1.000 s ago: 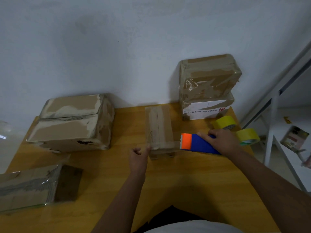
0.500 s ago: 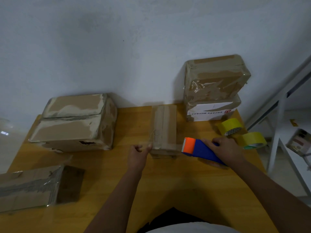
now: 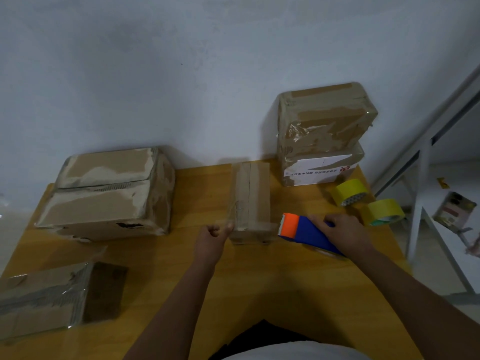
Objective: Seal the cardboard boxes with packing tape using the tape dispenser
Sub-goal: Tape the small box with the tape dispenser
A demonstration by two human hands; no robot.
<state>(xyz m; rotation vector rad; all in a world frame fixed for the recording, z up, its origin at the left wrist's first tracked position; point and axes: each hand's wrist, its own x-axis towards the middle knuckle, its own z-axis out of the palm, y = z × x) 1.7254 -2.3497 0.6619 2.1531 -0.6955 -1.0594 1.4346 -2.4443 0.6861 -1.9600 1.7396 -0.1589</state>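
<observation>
Since a second ago, nothing on the table has shifted much: the tape dispenser (image 3: 307, 233) has edged a touch further from the small box (image 3: 250, 201) and the right hand (image 3: 342, 231) has stayed clamped on its blue body, fingers curled over the top. That small box lies near the middle of the table (image 3: 259, 281), long side running away from the person, with a seam down its top. Just left of its near corner the left hand (image 3: 211, 239) has its fingers loosely curled and the thumb touching the box edge; whether it pinches a loose tape end there I cannot tell. The dispenser sits just right of the box's near end, orange toothed end pointing at it. To do the step well, I judge the left hand should steady the box firmly while the dispenser is brought to the near face, pressed flat, then drawn along the seam in one even pull, keeping the tape centred. Further right of the small box lie two yellow tape rolls (image 3: 349, 194); behind them two stacked boxes (image 3: 324, 133). Well to its left sits a large box (image 3: 109, 193), and nearer the person a flat box (image 3: 44, 302).
</observation>
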